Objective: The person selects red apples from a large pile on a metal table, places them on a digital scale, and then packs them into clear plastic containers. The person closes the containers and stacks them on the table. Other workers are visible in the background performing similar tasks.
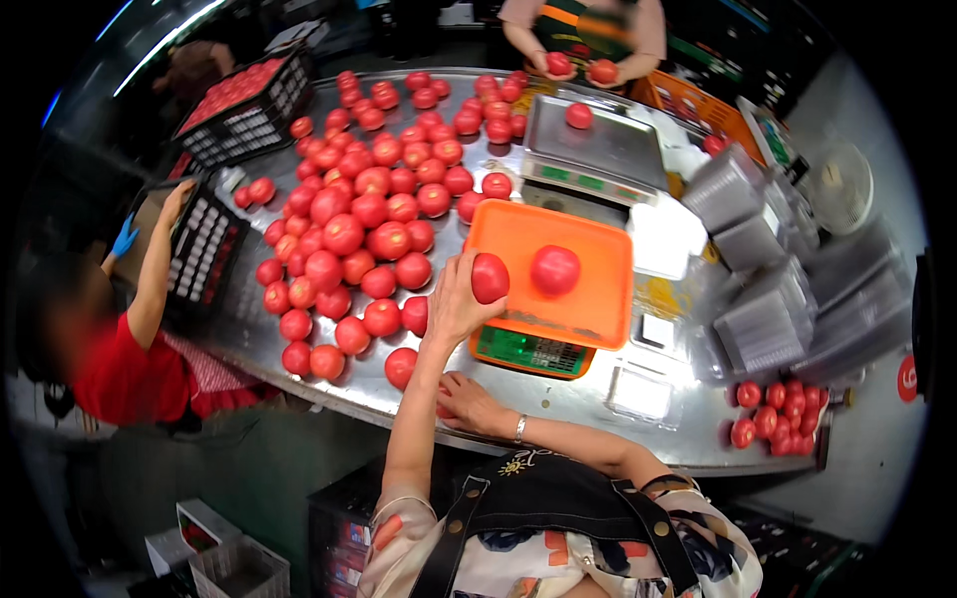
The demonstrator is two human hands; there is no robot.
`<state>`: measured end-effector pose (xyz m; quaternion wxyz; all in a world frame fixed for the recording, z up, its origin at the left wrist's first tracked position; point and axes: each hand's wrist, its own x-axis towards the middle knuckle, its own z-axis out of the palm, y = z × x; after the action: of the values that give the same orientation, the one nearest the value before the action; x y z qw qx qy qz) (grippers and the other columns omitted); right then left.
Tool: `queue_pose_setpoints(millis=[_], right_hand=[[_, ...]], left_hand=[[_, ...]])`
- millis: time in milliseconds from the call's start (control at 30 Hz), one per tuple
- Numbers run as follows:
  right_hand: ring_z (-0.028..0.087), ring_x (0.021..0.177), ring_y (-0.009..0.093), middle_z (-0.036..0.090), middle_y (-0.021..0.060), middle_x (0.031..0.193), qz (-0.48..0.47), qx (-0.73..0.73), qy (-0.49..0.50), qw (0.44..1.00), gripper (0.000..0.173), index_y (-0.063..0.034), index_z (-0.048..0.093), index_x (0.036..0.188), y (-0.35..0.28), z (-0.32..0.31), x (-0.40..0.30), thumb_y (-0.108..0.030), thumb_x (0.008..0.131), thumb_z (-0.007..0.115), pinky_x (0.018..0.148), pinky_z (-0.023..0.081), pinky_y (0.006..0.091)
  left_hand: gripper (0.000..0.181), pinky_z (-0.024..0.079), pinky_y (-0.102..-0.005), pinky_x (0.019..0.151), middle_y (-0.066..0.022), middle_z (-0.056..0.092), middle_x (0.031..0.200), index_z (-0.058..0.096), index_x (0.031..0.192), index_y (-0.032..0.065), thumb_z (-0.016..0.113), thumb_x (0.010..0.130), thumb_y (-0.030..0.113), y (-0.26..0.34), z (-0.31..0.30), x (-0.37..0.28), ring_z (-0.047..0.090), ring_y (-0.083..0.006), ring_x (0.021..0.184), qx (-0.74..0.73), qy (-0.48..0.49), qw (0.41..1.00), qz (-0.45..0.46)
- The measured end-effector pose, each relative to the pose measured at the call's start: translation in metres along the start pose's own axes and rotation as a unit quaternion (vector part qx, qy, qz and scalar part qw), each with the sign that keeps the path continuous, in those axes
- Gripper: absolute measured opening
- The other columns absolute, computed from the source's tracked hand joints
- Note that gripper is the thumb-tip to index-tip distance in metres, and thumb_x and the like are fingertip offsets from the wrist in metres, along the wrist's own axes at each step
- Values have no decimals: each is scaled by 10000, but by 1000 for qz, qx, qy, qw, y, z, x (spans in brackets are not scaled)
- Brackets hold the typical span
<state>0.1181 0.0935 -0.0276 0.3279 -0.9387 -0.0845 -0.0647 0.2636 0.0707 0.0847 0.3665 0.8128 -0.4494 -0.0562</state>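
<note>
My left hand [456, 299] grips a red tomato [490, 278] over the left part of an orange tray [598, 314]. One larger tomato [555, 270] rests on that tray, which sits on a digital scale [532, 350] with a lit green display. Nearer my body, my right hand [475, 404], with a metal band at the wrist, lies low over the table's near edge. Its fingers curl over a tomato [444, 412], mostly hidden beneath them. Many loose tomatoes [344, 234] cover the steel table [247, 306] left of the scale. My left forearm partly covers a tomato [401, 366].
Beyond the tray stands a second scale [598, 142] bearing one tomato. Clear plastic containers [762, 314] are stacked at right, near grouped tomatoes [781, 418]. A co-worker across holds two tomatoes; another, in red at left, reaches to a black crate [202, 247]. A tomato-filled crate [247, 127] stands far left.
</note>
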Motion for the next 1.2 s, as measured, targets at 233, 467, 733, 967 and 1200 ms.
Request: queue_pose_setpoints(millis=[233, 467, 733, 967, 1200], right_hand=[[460, 1201, 359, 425, 170, 1360, 66, -5, 13, 998, 761, -155, 403, 1404, 0, 6, -15, -217, 734, 759, 970, 422, 461], [492, 1144, 331, 454, 155, 1311, 68, -4, 34, 997, 814, -218, 394, 1424, -1, 6, -16, -210, 711, 789, 920, 440, 425], [507, 1025, 342, 467, 148, 1231, 47, 12, 53, 997, 781, -136, 405, 1393, -1, 9, -7, -200, 712, 783, 853, 505, 426], [511, 1027, 338, 450, 174, 1274, 54, -34, 77, 995, 772, -117, 405, 1391, 8, 9, 32, -201, 722, 781, 849, 506, 418], [573, 1105, 324, 588, 134, 1212, 54, 23, 239, 969, 487, -76, 577, 1212, -22, -97, -4, -229, 783, 749, 909, 486, 423]], left_hand=[[891, 503, -457, 891, -200, 480, 1290, 370, 1420, 83, 815, 698, 356, 2, 10, 13, 534, -386, 1151, 51, -74, 996, 6], [672, 407, -446, 997, -201, 508, 1279, 452, 1360, 24, 765, 794, 208, -56, -26, -76, 508, -372, 1169, 14, 84, 992, -96], [829, 431, -490, 972, -247, 439, 1319, 355, 1423, 112, 795, 722, 164, -113, -1, -172, 475, -458, 1179, 57, 25, 971, -232], [830, 446, -492, 958, -263, 440, 1316, 329, 1434, 132, 785, 741, 152, -127, 4, -150, 509, -457, 1158, 96, 152, 948, -263], [848, 365, -495, 1050, -263, 357, 1395, 325, 1447, 83, 784, 734, 89, -105, -12, -155, 385, -448, 1272, 128, 95, 950, -269]])
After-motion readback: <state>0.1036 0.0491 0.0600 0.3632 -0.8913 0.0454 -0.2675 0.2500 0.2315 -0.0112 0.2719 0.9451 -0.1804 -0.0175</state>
